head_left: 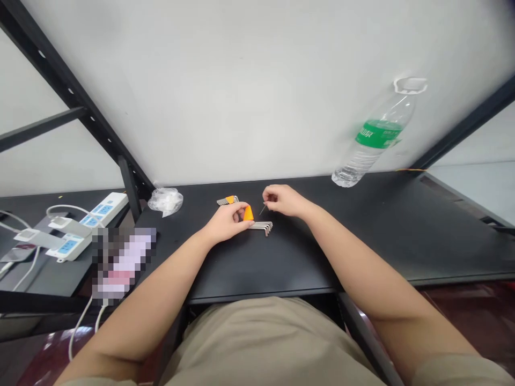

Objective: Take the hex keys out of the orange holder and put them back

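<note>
My left hand (228, 222) is closed around an orange hex key holder (248, 213), pinched between thumb and fingers. Several silver L-shaped hex keys (263, 225) stick out to the right beneath that hand, bent ends toward me; whether they sit in the holder or lie on the table, I cannot tell. To the right and slightly farther back, my right hand (281, 199) pinches a thin hex key (263, 209), its tip pointing down and left above the tabletop. Just behind my left hand lies a second hex key set (229, 200) with an orange holder.
The black table (257, 268) meets a white wall. Crumpled clear plastic (165, 201) lies at the back left. A tall water bottle (374, 136) with a green label stands back right. At left are a power strip (90, 222), white cables and a pixelated phone-like object (125, 265).
</note>
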{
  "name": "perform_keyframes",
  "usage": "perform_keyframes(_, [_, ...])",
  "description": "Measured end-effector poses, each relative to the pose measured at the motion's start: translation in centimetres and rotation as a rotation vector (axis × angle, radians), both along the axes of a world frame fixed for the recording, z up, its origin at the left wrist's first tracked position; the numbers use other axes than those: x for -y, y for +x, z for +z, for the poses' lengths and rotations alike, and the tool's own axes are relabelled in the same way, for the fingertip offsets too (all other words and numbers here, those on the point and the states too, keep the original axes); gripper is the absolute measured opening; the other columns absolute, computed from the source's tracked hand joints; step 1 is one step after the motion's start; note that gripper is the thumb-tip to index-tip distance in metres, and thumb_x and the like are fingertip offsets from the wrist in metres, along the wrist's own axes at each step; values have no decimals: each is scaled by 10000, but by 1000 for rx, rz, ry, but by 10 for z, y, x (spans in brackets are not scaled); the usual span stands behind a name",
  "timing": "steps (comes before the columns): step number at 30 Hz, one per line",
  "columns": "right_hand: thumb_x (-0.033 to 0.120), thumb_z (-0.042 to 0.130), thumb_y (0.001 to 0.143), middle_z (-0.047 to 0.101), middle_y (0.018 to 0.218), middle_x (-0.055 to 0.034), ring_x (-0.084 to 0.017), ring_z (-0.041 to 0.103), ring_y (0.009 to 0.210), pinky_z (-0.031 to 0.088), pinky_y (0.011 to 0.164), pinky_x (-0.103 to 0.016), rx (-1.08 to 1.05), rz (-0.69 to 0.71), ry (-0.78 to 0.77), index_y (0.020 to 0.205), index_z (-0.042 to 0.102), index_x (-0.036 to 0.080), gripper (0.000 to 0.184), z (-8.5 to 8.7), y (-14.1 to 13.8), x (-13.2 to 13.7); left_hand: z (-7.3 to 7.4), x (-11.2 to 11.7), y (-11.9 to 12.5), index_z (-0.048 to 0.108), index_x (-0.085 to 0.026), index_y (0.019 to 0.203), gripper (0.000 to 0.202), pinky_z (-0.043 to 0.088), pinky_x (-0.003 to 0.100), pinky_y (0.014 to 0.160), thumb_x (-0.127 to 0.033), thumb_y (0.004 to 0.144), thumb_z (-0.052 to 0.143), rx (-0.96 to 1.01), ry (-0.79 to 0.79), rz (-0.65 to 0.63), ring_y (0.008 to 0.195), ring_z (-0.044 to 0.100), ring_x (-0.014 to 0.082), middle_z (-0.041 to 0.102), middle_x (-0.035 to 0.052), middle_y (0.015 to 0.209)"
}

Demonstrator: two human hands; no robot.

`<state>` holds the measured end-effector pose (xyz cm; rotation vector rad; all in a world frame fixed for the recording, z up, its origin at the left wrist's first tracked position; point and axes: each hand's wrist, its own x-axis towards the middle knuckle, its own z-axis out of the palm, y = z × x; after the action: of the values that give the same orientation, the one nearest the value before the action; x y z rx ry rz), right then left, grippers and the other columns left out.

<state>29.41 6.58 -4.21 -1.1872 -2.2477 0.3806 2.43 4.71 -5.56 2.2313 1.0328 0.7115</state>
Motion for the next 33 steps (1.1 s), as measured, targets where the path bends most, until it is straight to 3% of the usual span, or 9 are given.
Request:
perform_keyframes(4, [149,580,818,632,907,-28,-156,558,786,408,727,-268,77,26,35,862,626,188,75,1,2,1,0,-1,0,650,-229,1277,553,507,291,688,-514,815,750,4,18,23,695,585,134,675,9,919])
perform_keyframes(14, [95,627,786,673,995,-39,-156,585,767,401,700,-264,427,148,-188,858,715,216,165,11,13,8,3,-2,0,668,-209,1218,485,495,287,672,-491,828,735,41,79,86,658,575,122,680,4,904])
perform_keyframes(17, [124,614,821,705,977,-23,-163,610,786,410,714,-265,439,127,-210,885,733,233,173,15,14,11,2,-2,0,669,-208,1217,491,498,290,674,-493,823,740,32,76,99,668,586,128,684,6,900])
perform_keyframes(22, [248,645,879,709,988,-62,-187,617,817,421,714,-278,383,-62,-120,930,721,203,103,5,6,5,2,-2,0,664,-208,1230,505,508,290,695,-504,827,735,25,72,91,692,597,134,687,8,903])
perform_keyframes(27, [145,638,841,724,960,-45,-187,631,809,424,723,-281,378,50,-179,872,727,226,124,0,-4,5,5,-2,0,660,-195,1216,492,502,279,678,-503,837,722,43,66,69,668,586,123,675,10,897])
perform_keyframes(30, [284,643,904,721,943,-50,-185,629,774,420,679,-287,385,86,-222,874,731,229,107,7,-11,15,7,-1,0,665,-189,1195,475,504,277,677,-497,837,718,48,76,62,669,584,125,672,14,884])
perform_keyframes(33, [515,728,848,700,945,-69,-183,607,712,396,602,-295,419,68,-261,856,711,215,301,14,-23,29,9,-1,-1,668,-191,1177,447,495,269,658,-487,844,710,51,75,66,657,577,118,673,11,891])
